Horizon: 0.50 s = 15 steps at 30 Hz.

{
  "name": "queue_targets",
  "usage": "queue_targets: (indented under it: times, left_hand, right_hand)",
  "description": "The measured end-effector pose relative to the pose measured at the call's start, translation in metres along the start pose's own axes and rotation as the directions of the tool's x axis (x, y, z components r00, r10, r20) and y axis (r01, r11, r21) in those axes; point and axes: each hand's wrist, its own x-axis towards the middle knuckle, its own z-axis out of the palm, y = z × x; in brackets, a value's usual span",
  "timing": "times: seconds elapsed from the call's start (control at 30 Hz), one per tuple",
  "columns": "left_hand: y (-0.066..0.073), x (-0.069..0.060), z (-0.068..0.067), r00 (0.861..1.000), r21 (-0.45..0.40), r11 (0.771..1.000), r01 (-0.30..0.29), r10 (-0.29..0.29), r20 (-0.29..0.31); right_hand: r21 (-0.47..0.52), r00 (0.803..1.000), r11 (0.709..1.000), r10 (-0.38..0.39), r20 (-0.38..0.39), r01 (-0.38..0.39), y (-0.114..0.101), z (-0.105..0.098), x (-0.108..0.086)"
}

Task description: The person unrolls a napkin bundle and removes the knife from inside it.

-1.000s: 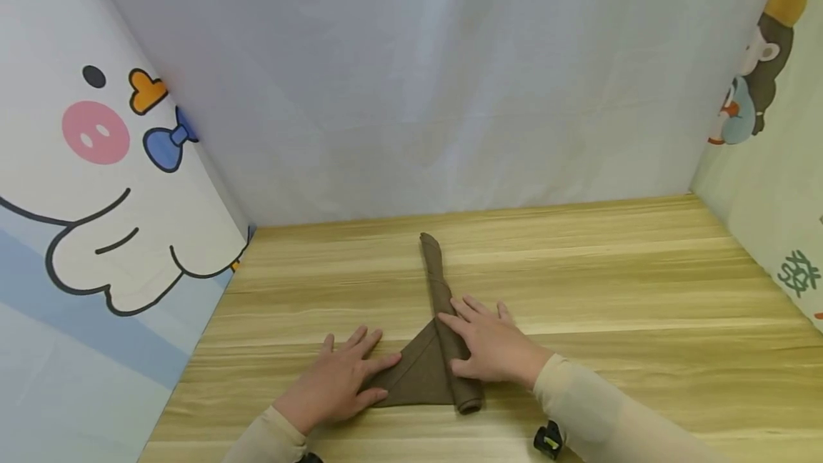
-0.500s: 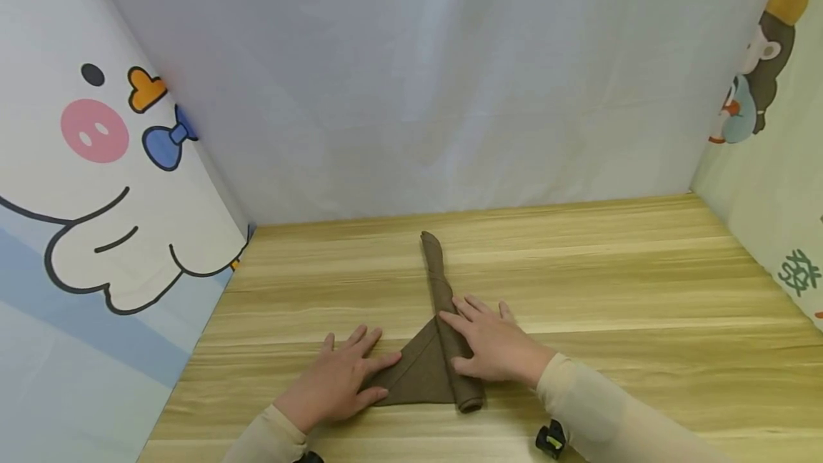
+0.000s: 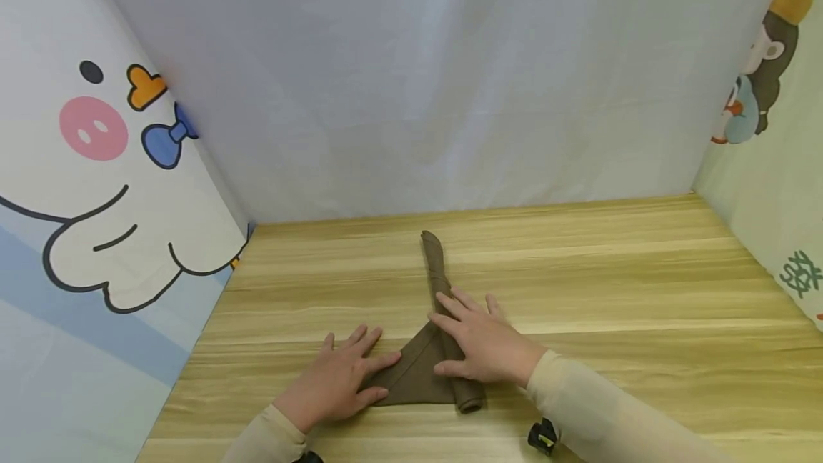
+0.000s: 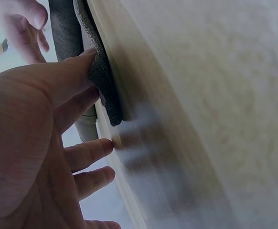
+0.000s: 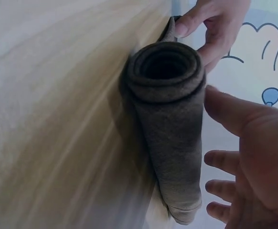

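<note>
A brown cloth [image 3: 418,374] lies on the table, part flat in a triangle and part wound into a roll [image 3: 439,270] that runs away from me. My left hand [image 3: 337,379] is spread at the flat part's left corner, its thumb and forefinger resting on the cloth; the left wrist view shows the other fingers past the cloth's edge. Over the near half of the roll lies my right hand [image 3: 485,345], fingers straight and spread. Its thumb reaches across to the flat part. The roll's hollow, layered near end [image 5: 165,67] shows in the right wrist view.
The wood-grain table [image 3: 611,277] stretches around the cloth. A pale curtain [image 3: 437,91] hangs behind it. Printed cartoon panels stand at the left [image 3: 83,163] and right [image 3: 765,184]. A small black device [image 3: 543,436] sits by the right wrist.
My right hand has shifted slightly to the left and away from me over the roll, its thumb now past the roll's left edge. The left hand and the cloth look unmoved.
</note>
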Motion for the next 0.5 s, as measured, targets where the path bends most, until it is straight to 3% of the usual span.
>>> queue_targets:
  times: [0.23, 0.5]
  left_hand:
    - [0.0018, -0.0002, -0.003, 1.0, -0.01, 1.0, 0.0, 0.0, 0.003]
    - [0.0017, -0.0009, -0.0027, 1.0, -0.012, 1.0, 0.001, -0.001, -0.004]
  right_hand:
    - [-0.051, 0.999, 0.999, -0.007, 0.033, 0.008, 0.001, 0.0061, 0.0033]
    - [-0.056, 1.0, 0.998, 0.016, 0.014, -0.015, 0.0037, 0.0092, 0.0012]
